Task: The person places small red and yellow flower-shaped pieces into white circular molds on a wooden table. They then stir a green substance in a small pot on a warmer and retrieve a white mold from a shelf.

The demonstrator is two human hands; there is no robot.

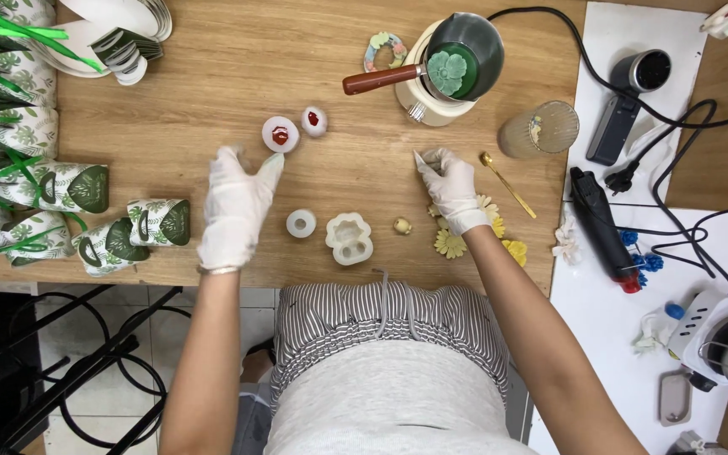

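Gloved hands worked at mid-frame on a wooden table.
Left hand lay open, fingertips touching a round white mould with red fill, bare wood beyond it. Right hand pinched a thin white strip pointing toward the upper left, near the table's right edge.

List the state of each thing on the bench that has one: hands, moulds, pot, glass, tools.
Left hand: gloved, open, fingers reaching toward a round mould, holding nothing.
Right hand: gloved, pinching a small white piece.
Two round moulds: filled red.
Ring mould: empty.
Flower mould: empty.
Pot: on the warmer, green wax inside.
Glass: lying tilted, nearly empty.
Glue gun: lying down.
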